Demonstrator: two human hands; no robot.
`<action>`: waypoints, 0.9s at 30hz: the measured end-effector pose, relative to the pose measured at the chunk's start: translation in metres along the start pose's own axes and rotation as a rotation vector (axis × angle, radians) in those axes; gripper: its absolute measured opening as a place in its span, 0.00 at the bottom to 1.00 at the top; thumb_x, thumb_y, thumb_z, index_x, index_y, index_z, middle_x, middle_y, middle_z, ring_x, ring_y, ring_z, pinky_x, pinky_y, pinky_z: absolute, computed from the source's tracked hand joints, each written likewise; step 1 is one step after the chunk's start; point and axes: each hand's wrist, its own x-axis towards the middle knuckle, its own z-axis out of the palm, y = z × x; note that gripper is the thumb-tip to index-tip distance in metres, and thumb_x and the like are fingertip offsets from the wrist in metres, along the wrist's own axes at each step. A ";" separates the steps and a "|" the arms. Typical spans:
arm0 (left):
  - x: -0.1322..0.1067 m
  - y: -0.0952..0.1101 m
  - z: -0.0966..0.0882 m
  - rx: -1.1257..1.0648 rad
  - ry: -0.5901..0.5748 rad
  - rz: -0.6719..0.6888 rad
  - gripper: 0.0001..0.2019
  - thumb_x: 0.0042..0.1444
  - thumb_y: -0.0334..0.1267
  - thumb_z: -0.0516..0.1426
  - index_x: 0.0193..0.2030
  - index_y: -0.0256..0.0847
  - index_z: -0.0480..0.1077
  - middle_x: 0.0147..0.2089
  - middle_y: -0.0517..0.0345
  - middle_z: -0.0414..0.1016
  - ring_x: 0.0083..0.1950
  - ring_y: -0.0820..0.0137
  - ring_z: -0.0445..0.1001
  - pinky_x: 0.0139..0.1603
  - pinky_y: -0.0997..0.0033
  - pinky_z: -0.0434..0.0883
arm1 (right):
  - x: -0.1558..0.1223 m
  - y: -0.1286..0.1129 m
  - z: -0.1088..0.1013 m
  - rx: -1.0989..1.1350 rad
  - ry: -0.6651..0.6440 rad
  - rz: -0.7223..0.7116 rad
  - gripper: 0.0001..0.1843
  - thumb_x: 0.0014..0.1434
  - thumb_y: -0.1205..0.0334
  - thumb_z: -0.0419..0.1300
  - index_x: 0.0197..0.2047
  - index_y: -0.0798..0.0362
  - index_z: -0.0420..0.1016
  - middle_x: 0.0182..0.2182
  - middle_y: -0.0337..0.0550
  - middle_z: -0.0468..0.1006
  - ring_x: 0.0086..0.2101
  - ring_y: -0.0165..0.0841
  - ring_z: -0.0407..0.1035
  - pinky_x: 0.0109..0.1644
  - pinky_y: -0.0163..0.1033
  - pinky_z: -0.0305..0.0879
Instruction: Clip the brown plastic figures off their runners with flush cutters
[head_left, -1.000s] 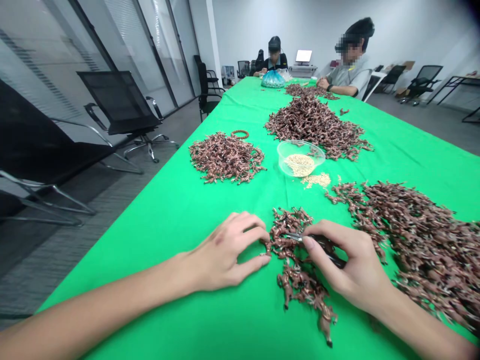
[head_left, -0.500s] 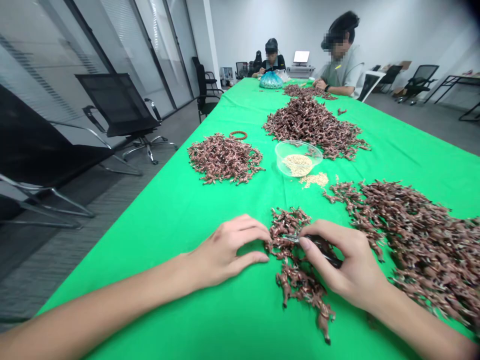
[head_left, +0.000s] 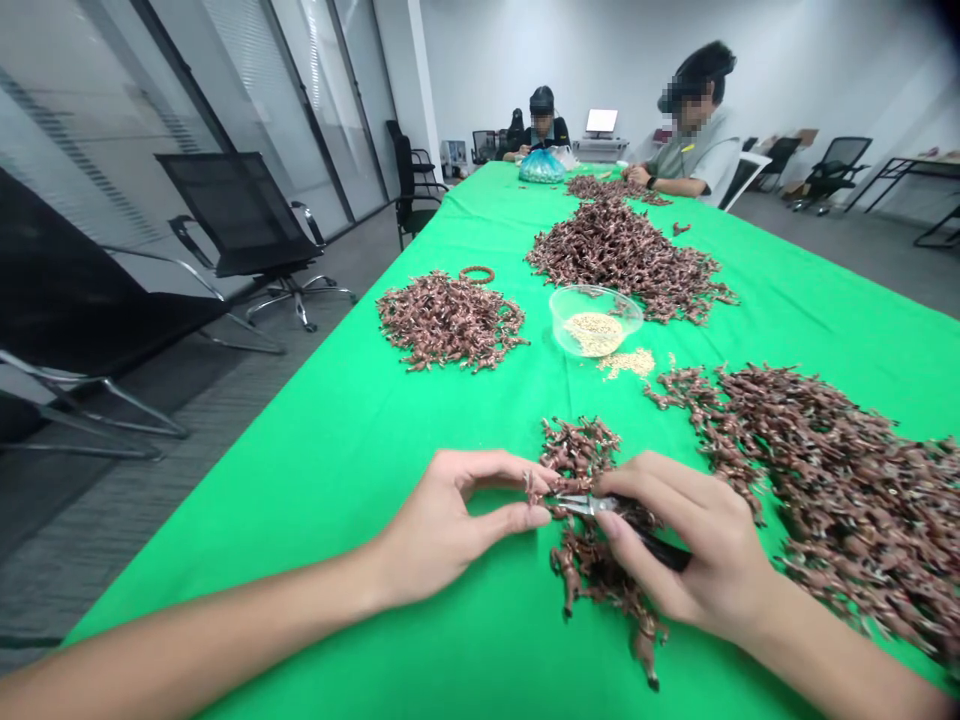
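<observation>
My left hand (head_left: 457,520) is closed, with thumb and index finger around a small brown horse figurine (head_left: 532,488). My right hand (head_left: 694,540) grips a pair of pliers (head_left: 581,505) with metal jaws and dark handles; their tips point left, close to the figurine in my left fingers. Whether the jaws touch it, I cannot tell. Loose brown figurines (head_left: 579,445) lie just beyond my hands, and others (head_left: 604,570) lie below the pliers, partly hidden by my right hand.
A large figurine pile (head_left: 840,480) spreads on the right; further piles lie at left (head_left: 452,322) and behind (head_left: 622,250). A clear plastic bowl (head_left: 596,322) holds pale granules, some spilled beside it (head_left: 630,362). Two people (head_left: 551,130) (head_left: 690,150) sit at the far end of the green-covered table.
My left thumb and index finger have lifted a figurine from the near heap. My right hand has turned and moved slightly down, bringing the plier tips to the left beside that figurine.
</observation>
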 end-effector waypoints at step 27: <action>0.000 0.009 0.001 -0.124 -0.136 -0.086 0.10 0.54 0.32 0.68 0.44 0.36 0.83 0.49 0.47 0.83 0.49 0.61 0.81 0.53 0.68 0.75 | 0.003 -0.011 0.001 -0.065 0.002 -0.110 0.09 0.61 0.69 0.63 0.46 0.59 0.72 0.34 0.47 0.77 0.33 0.32 0.70 0.34 0.38 0.67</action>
